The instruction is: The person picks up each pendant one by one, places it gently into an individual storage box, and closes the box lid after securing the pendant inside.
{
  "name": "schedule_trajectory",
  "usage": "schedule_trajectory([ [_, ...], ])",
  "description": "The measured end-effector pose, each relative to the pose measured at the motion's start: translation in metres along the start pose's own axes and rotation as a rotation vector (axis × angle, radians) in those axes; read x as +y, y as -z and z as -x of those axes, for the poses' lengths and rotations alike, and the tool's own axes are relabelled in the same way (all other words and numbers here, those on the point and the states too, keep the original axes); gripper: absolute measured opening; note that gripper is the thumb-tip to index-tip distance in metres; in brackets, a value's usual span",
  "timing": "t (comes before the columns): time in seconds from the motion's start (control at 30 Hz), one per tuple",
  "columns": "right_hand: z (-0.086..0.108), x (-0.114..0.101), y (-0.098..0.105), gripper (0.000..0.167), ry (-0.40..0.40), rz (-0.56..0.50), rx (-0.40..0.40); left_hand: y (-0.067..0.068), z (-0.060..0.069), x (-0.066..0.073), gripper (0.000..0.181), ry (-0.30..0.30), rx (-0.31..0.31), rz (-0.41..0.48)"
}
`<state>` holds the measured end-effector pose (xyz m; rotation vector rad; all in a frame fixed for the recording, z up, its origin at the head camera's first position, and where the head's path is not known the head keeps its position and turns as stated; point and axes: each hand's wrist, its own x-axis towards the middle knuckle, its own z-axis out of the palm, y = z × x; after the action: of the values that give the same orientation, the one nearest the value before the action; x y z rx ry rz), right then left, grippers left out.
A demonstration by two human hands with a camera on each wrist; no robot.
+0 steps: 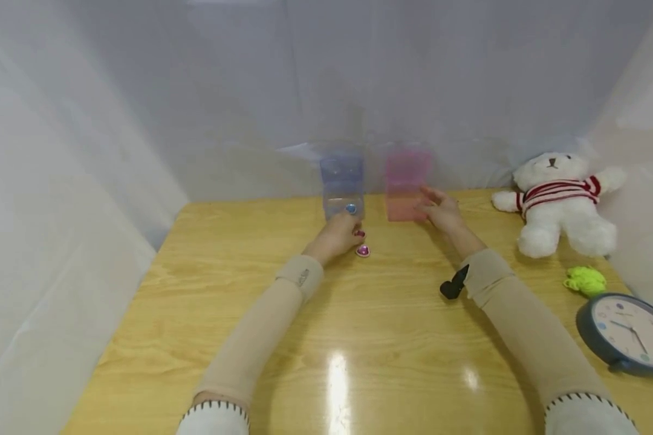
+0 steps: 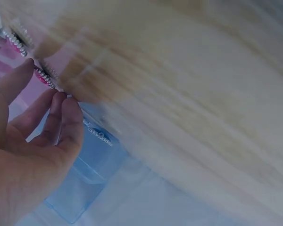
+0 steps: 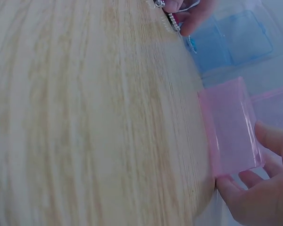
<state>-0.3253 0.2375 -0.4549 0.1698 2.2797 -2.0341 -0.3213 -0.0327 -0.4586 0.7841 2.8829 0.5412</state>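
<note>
My left hand [image 1: 337, 237] pinches a pink gem [image 2: 41, 76] with a silver beaded edge between thumb and fingertips, low over the table. A second pink gem [image 1: 363, 251] lies on the wood just nearer to me. At the front of the open clear blue box [image 1: 332, 208] sits a blue gem [image 1: 350, 208], also beaded. To the right stands an open clear pink box [image 3: 228, 129] with its lid raised. My right hand [image 3: 262, 188] holds that box at its right side, the thumb at its upper edge and the fingers curled by the lower corner.
A white teddy bear [image 1: 557, 205] in a striped sweater lies at the back right. Nearer are a yellow-green bundle [image 1: 586, 281] and a round clock [image 1: 628, 332]. Pale sheeting [image 1: 239, 109] hangs behind the wooden table [image 1: 223, 272].
</note>
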Motion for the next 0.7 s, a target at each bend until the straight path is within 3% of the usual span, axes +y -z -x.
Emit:
schedule_trajectory([
  [0.13, 0.013, -0.018, -0.003, 0.068, -0.04, -0.005, -0.01, 0.0, -0.002, 0.0, 0.018, 0.002, 0.002, -0.057],
  [0.4, 0.003, -0.003, -0.003, 0.068, -0.008, 0.042, 0.023, 0.0, -0.005, 0.003, 0.011, 0.025, 0.019, -0.093],
  [0.5, 0.003, -0.001, -0.004, 0.068, 0.001, 0.034, 0.031, 0.001, -0.003, 0.005, 0.006, 0.028, 0.027, -0.073],
  [0.7, 0.005, -0.002, -0.005, 0.069, -0.009, 0.034, 0.022, 0.007, 0.002, 0.012, 0.025, 0.021, 0.051, 0.065],
])
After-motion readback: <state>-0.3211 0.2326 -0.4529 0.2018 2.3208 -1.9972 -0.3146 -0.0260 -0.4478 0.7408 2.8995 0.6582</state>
